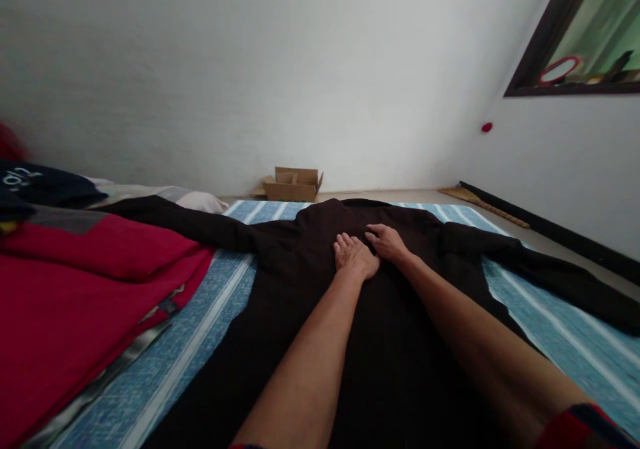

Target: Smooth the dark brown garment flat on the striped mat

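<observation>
A dark brown-black long-sleeved coat lies spread out, its collar end away from me and its sleeves stretched to both sides. On its upper middle rests my left hand, flat and open with the fingers pointing away. Just to the right, my right hand touches the same cloth, its fingers loosely bent and pointing left, nothing visible in them. The two hands are close together near the left wrist. Beneath the coat is a blue sheet with white stripes.
On the left lies a red folded cloth, partly under the coat's left sleeve, with a navy garment behind it. A cardboard box stands by the far wall. A straw broom lies on the floor at the right.
</observation>
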Demonstrator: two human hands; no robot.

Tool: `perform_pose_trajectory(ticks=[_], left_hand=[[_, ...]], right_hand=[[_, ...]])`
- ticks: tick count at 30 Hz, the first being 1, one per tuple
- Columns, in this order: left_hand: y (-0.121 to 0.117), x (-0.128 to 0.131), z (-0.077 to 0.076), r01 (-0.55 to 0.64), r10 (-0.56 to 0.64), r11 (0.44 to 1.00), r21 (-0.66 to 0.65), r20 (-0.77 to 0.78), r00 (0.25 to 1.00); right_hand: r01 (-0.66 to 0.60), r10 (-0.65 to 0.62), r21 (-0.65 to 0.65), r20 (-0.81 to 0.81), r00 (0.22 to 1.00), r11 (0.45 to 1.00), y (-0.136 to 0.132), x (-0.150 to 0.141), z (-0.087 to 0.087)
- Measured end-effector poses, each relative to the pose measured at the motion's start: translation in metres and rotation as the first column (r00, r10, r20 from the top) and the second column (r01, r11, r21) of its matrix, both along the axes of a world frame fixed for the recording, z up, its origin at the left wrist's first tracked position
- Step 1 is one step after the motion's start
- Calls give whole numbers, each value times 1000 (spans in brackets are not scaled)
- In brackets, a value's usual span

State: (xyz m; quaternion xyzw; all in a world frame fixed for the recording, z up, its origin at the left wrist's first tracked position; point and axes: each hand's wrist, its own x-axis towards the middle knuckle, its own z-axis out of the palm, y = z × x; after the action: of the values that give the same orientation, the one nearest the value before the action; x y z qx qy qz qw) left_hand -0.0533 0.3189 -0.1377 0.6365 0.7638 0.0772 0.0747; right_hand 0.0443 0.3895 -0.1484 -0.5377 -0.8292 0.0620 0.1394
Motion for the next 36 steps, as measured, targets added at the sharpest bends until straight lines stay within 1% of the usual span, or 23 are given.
perform_pose_trajectory(ticks=[3,5,7,11,13,15,18,21,29,36], left_hand=[[2,-16,9,93,-93,996,-13,-16,996],[5,-28,14,174,-175,984,-35,-12,985],[7,-39,16,200,-201,979,-42,-15,980],[9,-49,8,104,-103,995,6,-80,991],[12,-51,4,55,-55,998,-2,-109,992],[17,-54,2,22,-26,999,-38,-126,992],[27,-62,3,19,-30,997,-81,-134,991],[34,-68,2,38,-51,995,-93,-137,989],[36,-65,-6,-44,39,999,-26,-161,986],[37,-63,-2,-52,52,999,5,-174,983]], right_hand=[[-87,86,-27,-33,996,996,-5,-10,-4],[-114,112,-30,-47,993,993,-7,-13,-6],[-123,121,-24,-60,991,992,-10,-13,-7],[-140,139,-8,-71,988,990,-15,-13,-7],[-150,149,-3,-66,987,989,-16,-13,-7],[-151,150,-4,-56,987,989,-16,-13,-7],[-143,143,-6,-40,989,990,-16,-14,-7],[-144,144,-1,-29,989,990,-17,-14,-6],[-141,142,26,-17,990,990,-22,-14,-2],[-129,129,21,12,992,991,-22,-16,-1]])
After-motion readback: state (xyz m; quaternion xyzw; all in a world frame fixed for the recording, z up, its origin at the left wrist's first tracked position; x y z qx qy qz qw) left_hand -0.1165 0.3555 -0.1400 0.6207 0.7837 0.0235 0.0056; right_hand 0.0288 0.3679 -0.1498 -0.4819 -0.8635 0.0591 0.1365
